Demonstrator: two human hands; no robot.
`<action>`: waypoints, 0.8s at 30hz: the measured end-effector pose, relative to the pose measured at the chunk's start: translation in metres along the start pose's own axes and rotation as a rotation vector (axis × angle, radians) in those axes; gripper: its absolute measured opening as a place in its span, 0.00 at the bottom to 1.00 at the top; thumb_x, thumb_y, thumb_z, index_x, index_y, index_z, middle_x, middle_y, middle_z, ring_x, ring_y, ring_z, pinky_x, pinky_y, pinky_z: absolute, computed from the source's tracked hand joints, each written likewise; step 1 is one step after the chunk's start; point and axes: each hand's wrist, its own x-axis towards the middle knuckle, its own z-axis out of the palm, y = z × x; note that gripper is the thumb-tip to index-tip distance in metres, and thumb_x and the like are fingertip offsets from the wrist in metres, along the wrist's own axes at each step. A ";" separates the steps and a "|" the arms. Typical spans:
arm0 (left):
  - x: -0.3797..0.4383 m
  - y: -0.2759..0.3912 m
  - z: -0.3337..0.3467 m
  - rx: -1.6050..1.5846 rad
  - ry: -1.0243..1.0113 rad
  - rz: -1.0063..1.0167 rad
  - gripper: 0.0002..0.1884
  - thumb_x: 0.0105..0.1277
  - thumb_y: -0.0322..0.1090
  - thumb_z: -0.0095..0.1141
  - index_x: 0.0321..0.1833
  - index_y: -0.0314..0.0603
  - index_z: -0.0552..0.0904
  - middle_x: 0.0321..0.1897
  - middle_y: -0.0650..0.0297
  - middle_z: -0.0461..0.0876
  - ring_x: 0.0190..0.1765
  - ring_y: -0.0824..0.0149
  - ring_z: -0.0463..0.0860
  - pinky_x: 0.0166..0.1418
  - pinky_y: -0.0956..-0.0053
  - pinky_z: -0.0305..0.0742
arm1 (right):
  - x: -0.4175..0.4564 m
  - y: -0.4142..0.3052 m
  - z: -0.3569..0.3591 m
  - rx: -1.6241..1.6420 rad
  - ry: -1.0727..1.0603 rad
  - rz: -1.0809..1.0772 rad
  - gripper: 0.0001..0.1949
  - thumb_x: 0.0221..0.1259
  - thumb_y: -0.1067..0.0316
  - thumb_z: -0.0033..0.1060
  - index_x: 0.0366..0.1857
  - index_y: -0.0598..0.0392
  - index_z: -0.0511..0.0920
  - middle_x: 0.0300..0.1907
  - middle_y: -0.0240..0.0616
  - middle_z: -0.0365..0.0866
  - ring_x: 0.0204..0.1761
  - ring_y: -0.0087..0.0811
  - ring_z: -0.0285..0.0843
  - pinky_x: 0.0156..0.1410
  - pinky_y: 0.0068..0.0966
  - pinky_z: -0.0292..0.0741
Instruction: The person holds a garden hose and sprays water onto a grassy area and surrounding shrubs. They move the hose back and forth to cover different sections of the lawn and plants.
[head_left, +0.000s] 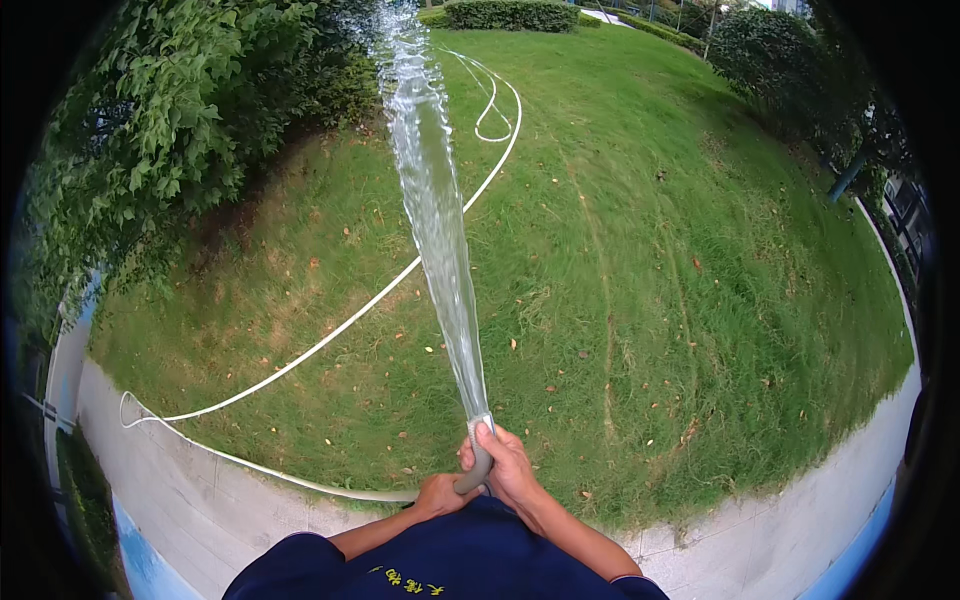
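Note:
A pale garden hose (330, 336) runs across the grass and comes round from the left to my body. My right hand (510, 463) grips it just behind its open end, with the thumb lying near the mouth. Lower down and to the left, my left hand (442, 493) is closed around the bend of the same hose. From the end, a thick jet of water (442, 247) shoots forward and away over the lawn, breaking into drops near the top of the view.
A lawn (570, 315) with scattered dry leaves spreads before me. Paving (247, 502) borders it at my feet. Leafy trees (180, 112) overhang the left; dark shrubs (772, 67) stand at the far right. A clipped hedge (510, 15) lies at the back. The hose loops on the grass.

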 end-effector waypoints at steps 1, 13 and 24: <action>0.016 0.009 0.001 -0.006 0.002 0.003 0.21 0.59 0.60 0.61 0.41 0.52 0.88 0.30 0.52 0.86 0.39 0.48 0.86 0.46 0.56 0.79 | 0.011 -0.012 -0.009 0.002 0.003 0.002 0.17 0.75 0.51 0.48 0.37 0.56 0.73 0.25 0.34 0.74 0.29 0.25 0.71 0.37 0.23 0.71; 0.253 0.199 -0.047 -0.298 -0.026 0.245 0.22 0.59 0.57 0.64 0.33 0.40 0.85 0.23 0.53 0.84 0.30 0.53 0.84 0.39 0.60 0.77 | 0.169 -0.228 -0.072 -0.260 0.176 -0.178 0.21 0.74 0.47 0.44 0.34 0.58 0.72 0.21 0.39 0.72 0.23 0.31 0.72 0.33 0.27 0.72; 0.407 0.386 -0.016 -0.485 -0.052 0.437 0.21 0.61 0.53 0.63 0.34 0.38 0.83 0.23 0.53 0.83 0.29 0.56 0.84 0.37 0.62 0.75 | 0.217 -0.416 -0.138 -0.455 0.335 -0.485 0.20 0.72 0.50 0.50 0.27 0.57 0.70 0.16 0.34 0.67 0.13 0.23 0.62 0.20 0.20 0.61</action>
